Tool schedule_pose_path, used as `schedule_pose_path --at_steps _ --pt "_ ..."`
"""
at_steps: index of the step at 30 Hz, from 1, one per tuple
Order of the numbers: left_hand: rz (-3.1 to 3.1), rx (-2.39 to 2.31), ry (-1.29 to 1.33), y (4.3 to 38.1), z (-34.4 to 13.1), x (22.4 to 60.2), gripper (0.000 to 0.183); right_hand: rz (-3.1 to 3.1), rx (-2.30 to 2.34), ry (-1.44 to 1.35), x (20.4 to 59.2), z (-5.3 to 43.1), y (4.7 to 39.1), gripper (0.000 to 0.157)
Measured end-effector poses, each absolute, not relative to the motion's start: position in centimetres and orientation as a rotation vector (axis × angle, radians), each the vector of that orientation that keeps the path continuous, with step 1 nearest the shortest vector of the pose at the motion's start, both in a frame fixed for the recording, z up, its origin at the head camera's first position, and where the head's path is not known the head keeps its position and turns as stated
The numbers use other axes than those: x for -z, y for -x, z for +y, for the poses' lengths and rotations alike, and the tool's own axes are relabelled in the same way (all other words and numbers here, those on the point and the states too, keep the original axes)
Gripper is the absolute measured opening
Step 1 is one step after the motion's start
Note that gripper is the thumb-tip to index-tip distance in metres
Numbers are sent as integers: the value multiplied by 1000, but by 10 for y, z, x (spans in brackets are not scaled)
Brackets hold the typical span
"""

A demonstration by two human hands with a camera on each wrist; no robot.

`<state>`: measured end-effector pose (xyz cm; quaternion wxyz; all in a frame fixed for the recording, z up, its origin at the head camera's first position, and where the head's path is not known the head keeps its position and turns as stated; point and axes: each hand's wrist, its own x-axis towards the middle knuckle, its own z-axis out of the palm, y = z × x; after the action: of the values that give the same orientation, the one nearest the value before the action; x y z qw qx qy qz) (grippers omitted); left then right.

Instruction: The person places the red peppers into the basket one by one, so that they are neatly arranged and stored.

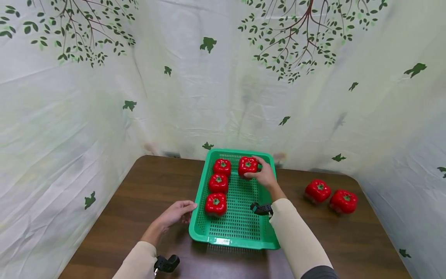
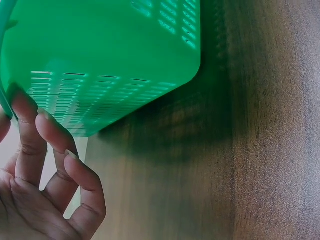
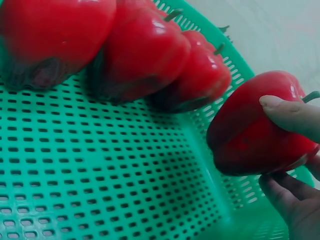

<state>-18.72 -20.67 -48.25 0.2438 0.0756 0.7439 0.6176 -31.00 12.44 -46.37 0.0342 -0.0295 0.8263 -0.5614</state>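
Observation:
Over the far right part of a green perforated plastic basket, my right hand grips a red bell pepper. In the right wrist view, the thumb lies across the held pepper's side, with other fingers beneath it. Three more bell peppers stand in a row along the basket's left side, stems up. My left hand pinches the basket's left rim. Seen from the left wrist, its fingers are bent under that rim beside the slotted wall.
Two further red bell peppers lie on the brown wooden table, right of the basket. A pale cloth printed with leaves and branches hangs behind and at both sides of the table.

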Motion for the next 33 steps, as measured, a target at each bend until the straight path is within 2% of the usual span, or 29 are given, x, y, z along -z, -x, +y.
schedule_pose_path --at_steps 18,33 --pt "2043 -1693 -195 187 -206 486 37 2498 1748 -61 497 104 322 73" --pt "2027 -1705 -191 189 -206 490 35 2492 1807 -80 507 97 327 73"
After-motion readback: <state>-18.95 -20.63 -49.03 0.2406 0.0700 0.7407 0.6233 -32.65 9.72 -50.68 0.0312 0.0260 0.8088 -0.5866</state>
